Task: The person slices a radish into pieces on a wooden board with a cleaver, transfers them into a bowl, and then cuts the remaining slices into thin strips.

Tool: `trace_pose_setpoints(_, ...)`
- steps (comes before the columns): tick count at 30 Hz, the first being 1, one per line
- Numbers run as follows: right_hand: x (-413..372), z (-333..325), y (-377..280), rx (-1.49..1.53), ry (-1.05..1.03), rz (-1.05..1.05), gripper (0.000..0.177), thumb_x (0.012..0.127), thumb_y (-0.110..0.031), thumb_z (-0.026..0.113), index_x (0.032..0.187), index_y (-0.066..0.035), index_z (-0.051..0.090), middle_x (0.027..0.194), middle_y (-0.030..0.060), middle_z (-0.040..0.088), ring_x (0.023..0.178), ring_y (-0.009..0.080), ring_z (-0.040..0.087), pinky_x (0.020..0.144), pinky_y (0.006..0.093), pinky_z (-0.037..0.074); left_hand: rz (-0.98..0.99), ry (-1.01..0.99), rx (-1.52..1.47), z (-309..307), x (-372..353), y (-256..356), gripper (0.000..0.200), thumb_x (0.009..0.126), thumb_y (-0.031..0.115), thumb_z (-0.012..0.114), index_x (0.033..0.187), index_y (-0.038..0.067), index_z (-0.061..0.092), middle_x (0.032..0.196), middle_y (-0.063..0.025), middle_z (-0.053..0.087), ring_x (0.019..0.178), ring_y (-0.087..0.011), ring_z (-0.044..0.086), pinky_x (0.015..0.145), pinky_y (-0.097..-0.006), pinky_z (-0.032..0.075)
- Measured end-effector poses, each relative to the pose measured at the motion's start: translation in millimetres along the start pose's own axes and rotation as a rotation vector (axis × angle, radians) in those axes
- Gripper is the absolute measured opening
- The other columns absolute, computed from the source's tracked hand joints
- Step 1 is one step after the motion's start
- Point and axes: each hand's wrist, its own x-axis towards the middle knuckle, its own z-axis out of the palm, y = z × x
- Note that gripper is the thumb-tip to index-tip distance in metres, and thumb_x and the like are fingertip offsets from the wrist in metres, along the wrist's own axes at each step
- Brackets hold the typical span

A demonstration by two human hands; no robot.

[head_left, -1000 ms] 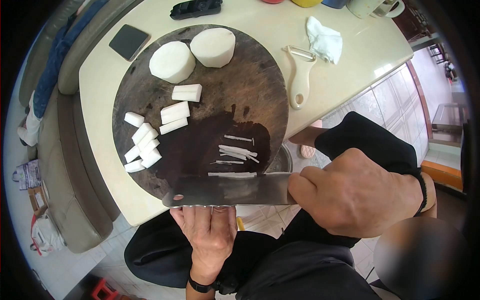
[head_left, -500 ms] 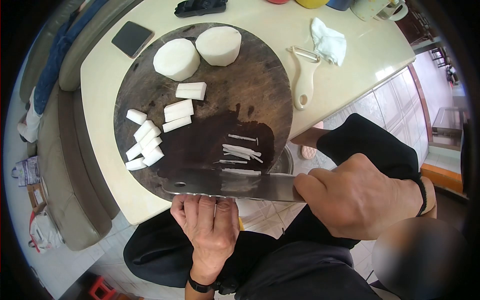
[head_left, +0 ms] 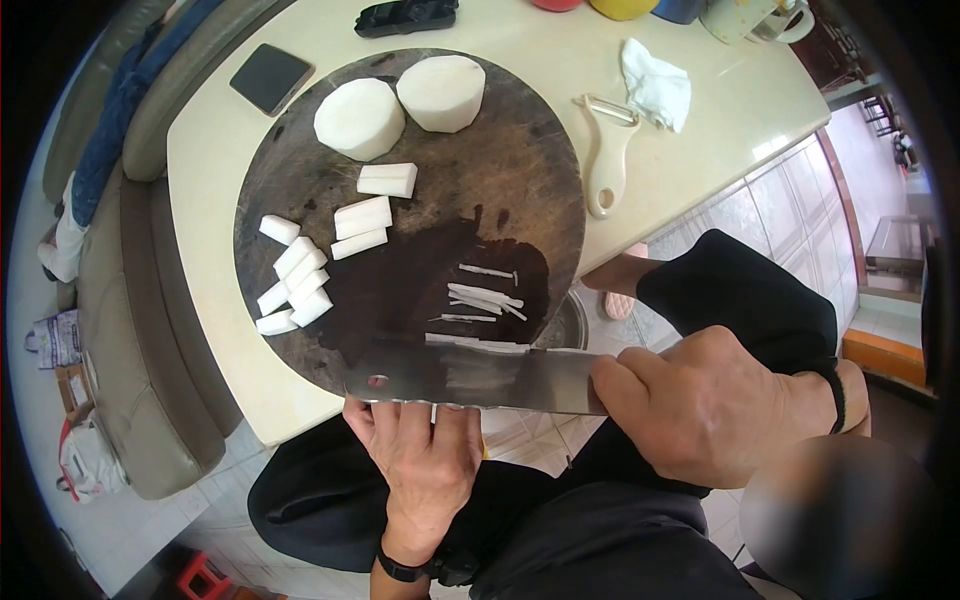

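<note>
My right hand (head_left: 710,405) is closed round the handle of a cleaver (head_left: 575,382). Its wide blade lies across the near edge of a round wooden chopping board (head_left: 500,170). My left hand (head_left: 425,455) has its fingers curled against the blade's near side, holding down a white radish piece that is mostly hidden, with white showing between the fingers. Just beyond the blade lie thin radish strips (head_left: 485,297) and a fresh strip (head_left: 470,342) along the steel. Radish blocks (head_left: 300,258) sit at the board's left, others (head_left: 362,218) at its middle, and two thick radish rounds (head_left: 360,120) at the back.
On the cream table (head_left: 720,120) are a phone (head_left: 271,78), a black object (head_left: 407,17), a peeler (head_left: 607,155), a crumpled white tissue (head_left: 656,86) and a mug (head_left: 760,18). A metal basin (head_left: 568,325) shows below the board's right edge. Someone's legs (head_left: 105,140) rest by the sofa (head_left: 150,330) at left.
The cleaver and both hands have shifted slightly toward me. A longer line of radish strip now shows along the blade's far side. The view has moved a little.
</note>
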Motion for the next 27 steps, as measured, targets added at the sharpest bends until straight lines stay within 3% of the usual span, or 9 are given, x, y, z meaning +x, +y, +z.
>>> trace_pose_setpoints(2,-1,5,-2,-0.061,0.023,-0.001,0.017,0.067,-0.008,0.064,0.073,0.002,0.051,0.06,0.0078,0.048,0.048,0.0171,0.054,0.035,0.0304,0.038,0.011,0.008,0.009,-1,-1,0,0.023,0.069,0.001,0.072,0.091,0.001,0.066,0.102,-0.0133,0.059,0.102,-0.0351,0.054,0.092,-0.0572,0.035)
trace_pose_setpoints(4,-1,9,-3,-0.13,0.068,-0.03,0.016,0.064,-0.008,0.063,0.07,0.0,0.05,0.058,0.005,0.043,0.047,0.0131,0.05,0.033,0.0282,0.035,-0.024,-0.039,-0.031,-3,-3,0,0.034,0.067,0.0,0.071,0.101,-0.001,0.066,0.109,-0.0172,0.057,0.11,-0.0405,0.052,0.103,-0.0609,0.028)
trace_pose_setpoints(11,2,3,-4,-0.158,0.055,-0.04,0.017,0.061,-0.01,0.063,0.067,0.0,0.05,0.058,0.0029,0.04,0.047,0.0115,0.046,0.033,0.0273,0.034,-0.016,-0.053,-0.034,-2,-8,-1,0.038,0.066,-0.001,0.069,0.104,-0.002,0.065,0.111,-0.0197,0.057,0.113,-0.0437,0.051,0.107,-0.0631,0.025)
trace_pose_setpoints(16,16,-2,-7,-0.017,-0.043,-0.019,0.015,0.064,-0.006,0.065,0.07,0.005,0.056,0.062,0.0113,0.052,0.059,0.0205,0.062,0.038,0.0313,0.041,-0.003,-0.023,-0.013,-2,-1,1,0.036,0.068,-0.001,0.07,0.103,-0.002,0.064,0.109,-0.0183,0.057,0.108,-0.0408,0.052,0.098,-0.0589,0.032)
trace_pose_setpoints(20,27,5,-4,0.021,0.037,-0.08,0.018,0.069,-0.005,0.063,0.079,0.004,0.052,0.065,0.0097,0.053,0.05,0.0205,0.058,0.037,0.0323,0.041,0.025,-0.004,-0.023,-2,2,2,0.032,0.068,-0.001,0.07,0.1,-0.002,0.064,0.105,-0.0166,0.057,0.103,-0.038,0.053,0.093,-0.0552,0.035)
trace_pose_setpoints(22,29,8,-2,0.026,0.101,-0.051,0.02,0.069,-0.005,0.063,0.081,0.004,0.05,0.066,0.0123,0.054,0.052,0.0269,0.059,0.041,0.0363,0.043,-0.01,-0.002,-0.015,-1,2,2,0.02,0.071,0.0,0.071,0.091,0.0,0.066,0.101,-0.0118,0.059,0.099,-0.0322,0.055,0.094,-0.0537,0.036)
trace_pose_setpoints(25,24,3,-2,0.087,0.085,-0.059,0.011,0.068,-0.004,0.065,0.073,0.004,0.061,0.066,0.0161,0.061,0.062,0.0288,0.066,0.048,0.0354,0.048,0.012,0.045,-0.008,1,2,1,0.019,0.071,-0.001,0.07,0.089,0.002,0.066,0.1,-0.0106,0.059,0.096,-0.0306,0.055,0.093,-0.0515,0.036)
trace_pose_setpoints(27,19,0,-6,0.081,0.049,-0.029,0.011,0.069,-0.004,0.065,0.073,0.005,0.06,0.066,0.0167,0.061,0.062,0.0294,0.066,0.049,0.0358,0.048,0.018,0.045,-0.014,1,2,0,0.023,0.071,0.001,0.071,0.092,0.001,0.065,0.101,-0.0122,0.058,0.099,-0.0333,0.054,0.093,-0.0524,0.036)
